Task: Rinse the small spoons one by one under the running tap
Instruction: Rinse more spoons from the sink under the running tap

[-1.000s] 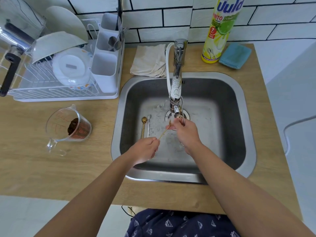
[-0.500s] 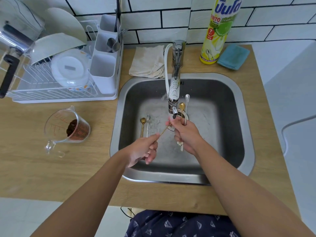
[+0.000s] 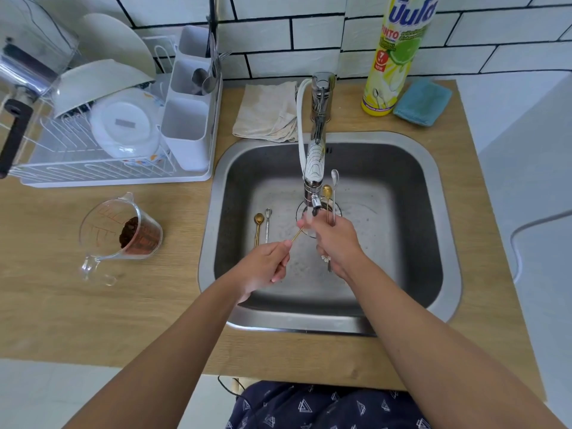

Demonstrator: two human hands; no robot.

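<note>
Water runs from the tap (image 3: 316, 168) into the steel sink (image 3: 445, 243). My left hand (image 3: 266, 267) pinches the handle end of a thin gold spoon (image 3: 297, 234) whose bowl sits in the stream. My right hand (image 3: 335, 239) grips two spoons upright, a gold one (image 3: 327, 193) and a silver one (image 3: 334, 184), while its fingertips touch the spoon under the water. A gold spoon (image 3: 258, 226) and a silver spoon (image 3: 267, 222) lie side by side on the sink floor to the left.
A white dish rack (image 3: 102, 144) with plates and a cutlery holder stands at back left. A glass measuring jug (image 3: 120, 233) with brown contents sits left of the sink. Behind the sink lie a beige cloth (image 3: 267, 111), a dish soap bottle (image 3: 396, 54) and a blue sponge (image 3: 422, 102).
My right hand has raised the two spoons it holds so their bowls now stand above it beside the tap. The left hand keeps the gold spoon in the stream.
</note>
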